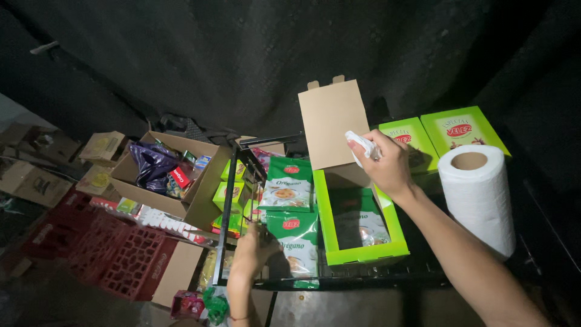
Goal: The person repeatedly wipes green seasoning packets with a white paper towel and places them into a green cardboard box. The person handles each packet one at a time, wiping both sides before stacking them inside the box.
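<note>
Dark shelf — right hand [387, 166] pinches white wipe [362, 145] above green box [357, 227].

A dim shop stockroom, this was: green spice packets [287, 184] stacked on a wire shelf [339, 280], cardboard cartons [200, 200] crammed with goods, red crates [130, 257] piled on the floor below.

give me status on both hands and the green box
Right hand holds crumpled paper towel at open green box. Left hand on green sachets. Nothing blocking.
</note>
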